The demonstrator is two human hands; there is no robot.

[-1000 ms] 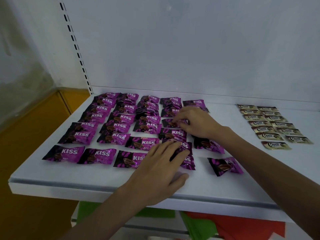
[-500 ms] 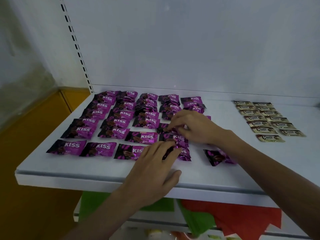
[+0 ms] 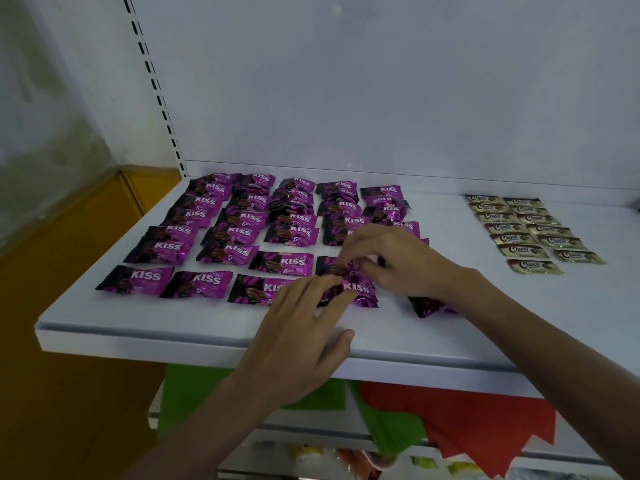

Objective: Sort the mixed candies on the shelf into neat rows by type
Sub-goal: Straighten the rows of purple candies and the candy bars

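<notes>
Purple candy (image 3: 361,291): left hand (image 3: 304,327) rests flat-fingered on it; I see right hand (image 3: 391,261) pinching a second candy (image 3: 329,267) behind.

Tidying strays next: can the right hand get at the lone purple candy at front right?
Probably yes: the lone candy lies close by the forearm, though the right hand now pinches a row candy.

Dim light falls on a white back panel (image 3: 381,81), slotted upright (image 3: 152,77) and stained wall (image 3: 52,98).

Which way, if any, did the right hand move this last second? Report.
Yes. The right hand moved toward the shelf front edge, about one row of purple candies.
</notes>
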